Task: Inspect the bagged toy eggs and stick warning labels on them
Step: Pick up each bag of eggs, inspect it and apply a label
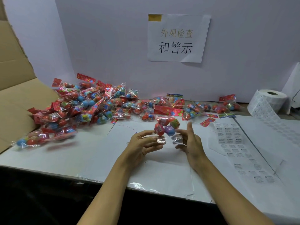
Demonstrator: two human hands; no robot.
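A clear bag of toy eggs (167,127), with red, purple and green eggs inside, is held up above the white table (81,153) at the centre. My left hand (142,143) pinches the bag's lower left edge. My right hand (190,142) holds the bag's lower right side with curled fingers, its index finger raised. A sheet of small warning labels (233,143) lies just right of my right hand, fed from a label roll (269,101) at the far right.
A big heap of bagged eggs (90,106) covers the back left, spilling from a cardboard box (14,95). More bags (211,108) line the back wall. A paper sign (177,38) hangs on the white partition. The table's front edge is near my forearms.
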